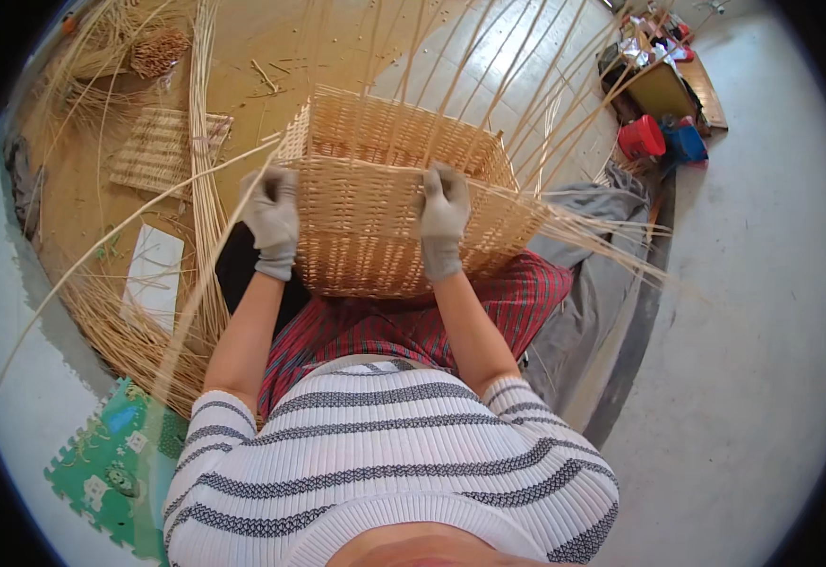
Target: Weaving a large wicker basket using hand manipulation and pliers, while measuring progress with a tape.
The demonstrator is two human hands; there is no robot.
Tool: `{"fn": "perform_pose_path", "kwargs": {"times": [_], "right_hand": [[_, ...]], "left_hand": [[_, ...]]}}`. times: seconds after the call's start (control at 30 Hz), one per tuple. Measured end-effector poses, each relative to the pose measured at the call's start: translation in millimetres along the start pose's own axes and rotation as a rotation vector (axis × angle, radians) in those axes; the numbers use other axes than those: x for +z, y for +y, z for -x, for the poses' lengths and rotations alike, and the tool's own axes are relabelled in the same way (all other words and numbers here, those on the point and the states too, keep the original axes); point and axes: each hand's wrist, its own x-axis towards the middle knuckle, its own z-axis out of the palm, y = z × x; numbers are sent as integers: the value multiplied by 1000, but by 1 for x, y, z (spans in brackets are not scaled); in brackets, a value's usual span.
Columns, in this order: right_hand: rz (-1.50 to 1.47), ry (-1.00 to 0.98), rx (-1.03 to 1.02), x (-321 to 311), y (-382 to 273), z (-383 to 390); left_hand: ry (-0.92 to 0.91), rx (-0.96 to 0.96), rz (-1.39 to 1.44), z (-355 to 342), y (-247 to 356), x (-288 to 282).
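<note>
A half-woven rectangular wicker basket [375, 203] rests on my lap, its open side turned away and long loose canes fanning out from its rim. My left hand [271, 219], in a grey glove, grips the basket's left corner where a long cane [129, 227] runs off to the left. My right hand [443, 213], also gloved, holds the upper edge of the near wall, fingers curled over the weave. Both forearms reach up from my striped top.
A flat woven panel [163, 146] and bundles of cane [207, 180] lie on the wooden floor at left. A white board [153, 274] and green foam mat [115, 458] sit lower left. Grey cloth [593, 265] lies at right; red and blue containers [663, 140] stand far right.
</note>
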Motion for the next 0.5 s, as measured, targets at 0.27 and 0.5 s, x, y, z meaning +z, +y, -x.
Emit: {"fn": "perform_pose_path", "kwargs": {"times": [0.27,0.5], "right_hand": [[589,-154,-732,73,-64,-79],[328,58,-226,-34,3,-37]], "left_hand": [[-673,112,-852,3,42,72],[-679,153,-1023,-83,18,125]]}}
